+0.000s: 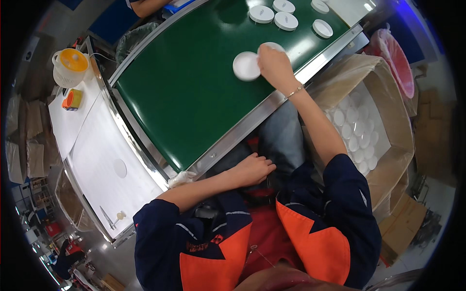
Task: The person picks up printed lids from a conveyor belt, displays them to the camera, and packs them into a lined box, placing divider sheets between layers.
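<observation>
Reaching toward one o'clock, the right hand [275, 66] meets the rim of a shallow, round white lid [246, 66] on a glossy green conveyor belt [194, 92]; whether its grip pinches, I cannot tell. Near centre, the left hand [253, 169] lies loosely curled, palm hidden. At three o'clock, a film-lined cardboard carton [398, 128] holds smooth white discs [358, 128].
</observation>
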Motion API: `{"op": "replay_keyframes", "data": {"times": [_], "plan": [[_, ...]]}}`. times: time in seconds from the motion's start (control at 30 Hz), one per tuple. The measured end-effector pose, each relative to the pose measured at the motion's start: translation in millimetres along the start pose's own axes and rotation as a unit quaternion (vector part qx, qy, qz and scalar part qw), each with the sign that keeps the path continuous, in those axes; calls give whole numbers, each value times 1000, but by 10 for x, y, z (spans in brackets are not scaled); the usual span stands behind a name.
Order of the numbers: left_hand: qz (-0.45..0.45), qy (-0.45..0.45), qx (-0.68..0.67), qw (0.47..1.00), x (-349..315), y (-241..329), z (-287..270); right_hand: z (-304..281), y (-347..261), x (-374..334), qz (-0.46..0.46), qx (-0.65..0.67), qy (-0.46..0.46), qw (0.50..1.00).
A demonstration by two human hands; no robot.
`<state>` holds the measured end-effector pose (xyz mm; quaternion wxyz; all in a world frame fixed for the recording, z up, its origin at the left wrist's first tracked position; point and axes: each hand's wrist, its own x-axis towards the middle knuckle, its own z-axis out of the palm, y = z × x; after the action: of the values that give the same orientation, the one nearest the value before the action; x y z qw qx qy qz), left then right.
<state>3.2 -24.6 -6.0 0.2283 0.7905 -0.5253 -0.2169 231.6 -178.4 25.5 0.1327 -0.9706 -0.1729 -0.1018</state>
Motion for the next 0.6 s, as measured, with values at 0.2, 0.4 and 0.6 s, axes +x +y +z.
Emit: {"op": "replay_keyframes", "data": {"times": [0.2,0.4,0.6], "plan": [[6,9,4,1000,2,-8,-6,57,-373,119,-256,-8,100,961],[-5,8,10,1000,-4,-6,-5,35,-392,167,-253,28,1,967],[-13,6,4,1000,1,11,1,-37,-264,142,-269,79,-52,958]]}}
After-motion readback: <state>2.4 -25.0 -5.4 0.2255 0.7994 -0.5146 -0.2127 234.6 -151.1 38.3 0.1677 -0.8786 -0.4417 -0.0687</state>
